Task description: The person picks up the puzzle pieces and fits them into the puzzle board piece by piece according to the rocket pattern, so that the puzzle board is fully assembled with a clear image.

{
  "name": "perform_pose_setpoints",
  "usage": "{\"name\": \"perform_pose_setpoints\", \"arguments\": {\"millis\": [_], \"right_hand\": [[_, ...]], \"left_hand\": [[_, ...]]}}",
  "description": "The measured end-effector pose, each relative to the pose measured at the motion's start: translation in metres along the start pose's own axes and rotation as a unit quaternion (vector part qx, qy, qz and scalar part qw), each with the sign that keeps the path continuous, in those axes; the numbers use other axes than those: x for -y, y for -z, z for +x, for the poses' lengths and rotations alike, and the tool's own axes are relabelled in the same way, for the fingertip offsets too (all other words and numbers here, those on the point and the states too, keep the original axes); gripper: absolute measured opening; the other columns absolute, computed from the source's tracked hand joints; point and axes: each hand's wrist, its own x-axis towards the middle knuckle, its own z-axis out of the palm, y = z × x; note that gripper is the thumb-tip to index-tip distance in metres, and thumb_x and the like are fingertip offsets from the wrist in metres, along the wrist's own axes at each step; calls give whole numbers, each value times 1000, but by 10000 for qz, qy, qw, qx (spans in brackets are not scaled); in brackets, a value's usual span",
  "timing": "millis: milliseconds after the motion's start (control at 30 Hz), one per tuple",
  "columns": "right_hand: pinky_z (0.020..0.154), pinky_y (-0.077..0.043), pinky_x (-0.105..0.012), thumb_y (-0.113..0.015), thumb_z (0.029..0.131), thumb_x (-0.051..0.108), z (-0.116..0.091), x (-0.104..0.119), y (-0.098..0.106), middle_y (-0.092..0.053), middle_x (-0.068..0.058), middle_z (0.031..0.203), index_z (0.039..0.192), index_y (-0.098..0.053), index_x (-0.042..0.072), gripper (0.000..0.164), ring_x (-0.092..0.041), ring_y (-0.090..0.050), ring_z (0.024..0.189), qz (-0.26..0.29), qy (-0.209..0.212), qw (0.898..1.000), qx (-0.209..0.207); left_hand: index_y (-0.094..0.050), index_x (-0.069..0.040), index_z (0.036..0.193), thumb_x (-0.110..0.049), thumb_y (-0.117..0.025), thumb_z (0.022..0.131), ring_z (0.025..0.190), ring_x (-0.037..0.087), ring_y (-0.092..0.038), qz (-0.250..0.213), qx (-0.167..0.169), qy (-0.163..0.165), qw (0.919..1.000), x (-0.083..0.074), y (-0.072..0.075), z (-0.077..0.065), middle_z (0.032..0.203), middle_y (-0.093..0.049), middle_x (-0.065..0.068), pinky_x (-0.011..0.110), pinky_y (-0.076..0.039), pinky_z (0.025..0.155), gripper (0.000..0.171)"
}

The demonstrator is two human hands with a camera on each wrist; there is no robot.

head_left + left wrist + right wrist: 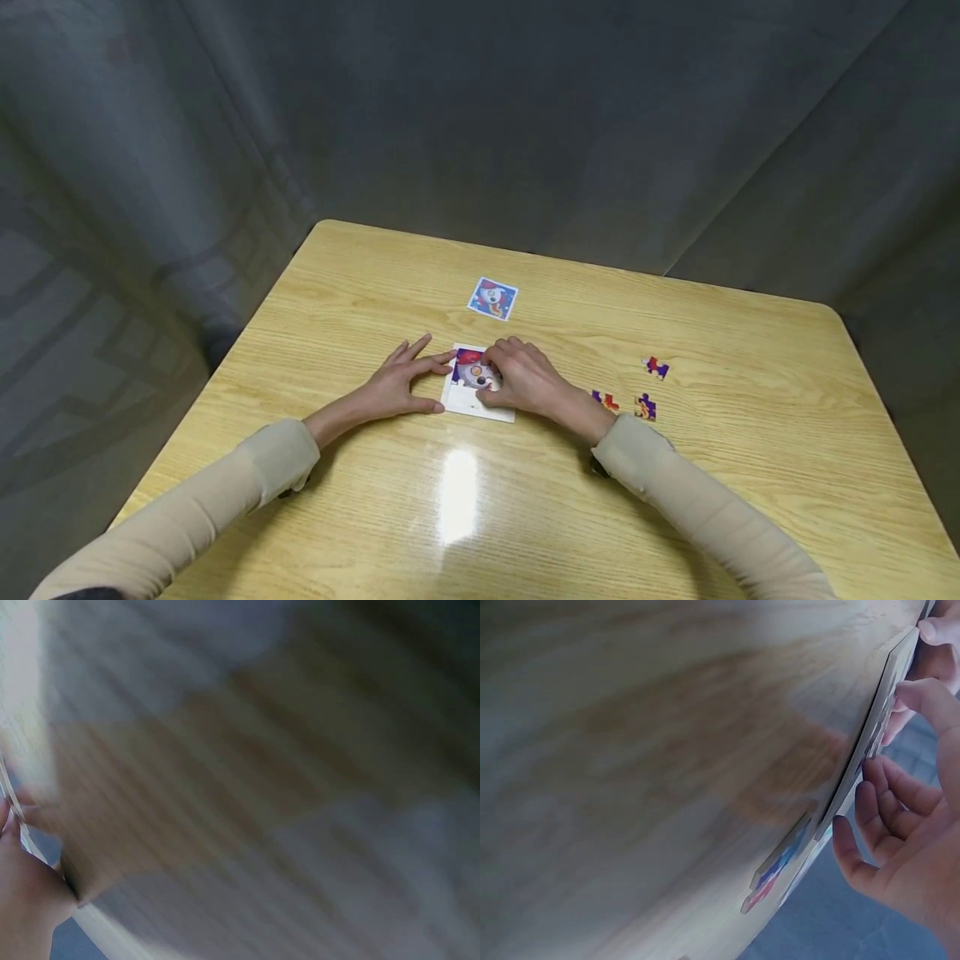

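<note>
A small white puzzle tray (pixel 459 402) lies on the wooden table, its upper part filled with joined jigsaw pieces (pixel 468 371) showing a cartoon face under a red cap. Along its left edge, my left hand (pixel 386 390) spreads its fingers and thumb, the tips touching the border. My right hand (pixel 528 379) reaches over the tray's right side, thumb and fingers bent around a jigsaw piece on it, which they mostly hide. In the right wrist view, the thumb (pixel 922 697) and fingertips meet the tray's face (pixel 881 712).
Behind the tray lies a picture card (pixel 492 298) with the same cartoon face. Three loose pieces, one red and purple (pixel 657 367), one with orange (pixel 606 402) and one purple (pixel 646 407), lie to the right. Dark curtains (pixel 480 125) surround the table (pixel 360 275).
</note>
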Motion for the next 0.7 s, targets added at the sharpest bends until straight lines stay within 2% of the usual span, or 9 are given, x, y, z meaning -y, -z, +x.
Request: {"name": "perform_pose_setpoints", "arguments": {"millis": [367,700], "right_hand": [[66,-44,-33,-79,75,39,1,0,1,-60,-2,92,102,-68,8,43,-18,-51,84,-9,-34,10000,34],[64,-42,-31,-79,77,39,1,-1,0,-60,-2,94,101,-70,9,39,-17,-50,81,110,-30,9998,154]], "left_hand": [[-62,-15,124,-36,-78,79,147,30,-9,-55,-45,-38,10000,-1,2,2,150,-42,-5,53,2,117,52],[-62,-15,124,-37,-78,80,147,29,-8,-74,-8,43,10000,0,0,1,150,-41,-6,52,2,117,52]]}}
